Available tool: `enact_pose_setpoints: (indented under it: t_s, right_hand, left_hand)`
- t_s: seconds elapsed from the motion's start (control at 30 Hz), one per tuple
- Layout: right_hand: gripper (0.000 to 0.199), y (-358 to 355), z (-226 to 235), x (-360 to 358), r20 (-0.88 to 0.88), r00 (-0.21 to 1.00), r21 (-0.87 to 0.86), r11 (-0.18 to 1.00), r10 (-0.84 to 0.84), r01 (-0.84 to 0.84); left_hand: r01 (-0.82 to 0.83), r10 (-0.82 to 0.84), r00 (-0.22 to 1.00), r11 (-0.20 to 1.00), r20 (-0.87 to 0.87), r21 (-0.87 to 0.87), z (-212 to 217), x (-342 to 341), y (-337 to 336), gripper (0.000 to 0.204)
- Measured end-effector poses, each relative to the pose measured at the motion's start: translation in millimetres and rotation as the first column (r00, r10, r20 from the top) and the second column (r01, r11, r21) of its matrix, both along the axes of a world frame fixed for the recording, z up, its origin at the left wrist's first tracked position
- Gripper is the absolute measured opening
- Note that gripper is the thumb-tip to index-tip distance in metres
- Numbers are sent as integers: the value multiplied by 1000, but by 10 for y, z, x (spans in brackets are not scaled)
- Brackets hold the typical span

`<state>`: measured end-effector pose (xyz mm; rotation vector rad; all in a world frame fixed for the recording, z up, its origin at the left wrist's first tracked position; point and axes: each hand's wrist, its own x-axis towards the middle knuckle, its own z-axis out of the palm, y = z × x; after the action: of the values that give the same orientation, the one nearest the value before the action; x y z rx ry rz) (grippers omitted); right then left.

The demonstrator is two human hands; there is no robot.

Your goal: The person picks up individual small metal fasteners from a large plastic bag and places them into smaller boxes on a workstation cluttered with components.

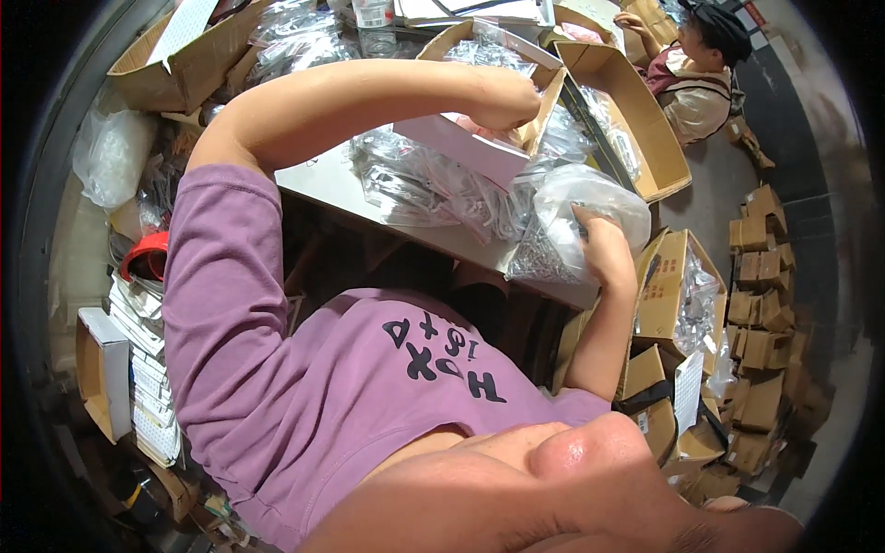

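My left hand (502,97) is closed, its arm bent across the table from the left. It is over an open cardboard box (550,97), just above a white flap (470,152); what its curled fingers hold is hidden. My right hand (607,247) reaches into a clear plastic bag (576,184) at the table's near right corner. Small metal pieces like screws (544,256) fill the lower part of this bag. The right fingers bend inward there, and their tips do not show clearly. Zip bags of metal parts (406,180) lie heaped between the hands and the left elbow.
A long cardboard box (645,129) stands beyond the plastic bag. Another carton with bagged parts (678,295) is at right, near stacked cartons (761,267). A person (696,74) sits at the far right. A clear bottle (375,28) stands at the back.
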<state>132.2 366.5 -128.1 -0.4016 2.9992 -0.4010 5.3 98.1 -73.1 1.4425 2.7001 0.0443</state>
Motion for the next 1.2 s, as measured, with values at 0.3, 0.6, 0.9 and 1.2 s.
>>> enact_pose_setpoints:
  t_s: [0.3, 0.6, 0.9, 1.2]
  right_hand:
    - [46, -34, 137, -42, 81, 993, -29, 996, 88, -86]
    - [34, -239, 271, -74, 105, 994, 122, 992, 8, -21]
    - [22, -141, -14, -82, -73, 997, 56, 998, -12, 17]
    - [15, 95, -37, 13, -103, 991, -289, 956, -86, 53]
  left_hand:
    - [-30, 33, 998, 998, -54, 49, -58, 97, -18, 16]
    - [-39, 205, 958, 784, -200, 619, 266, 86, -169, 14]
    - [135, 0, 988, 516, -157, 846, 385, 909, 151, 11]
    - [-312, -317, 863, 279, 394, 908, -291, 1172, 811, 13]
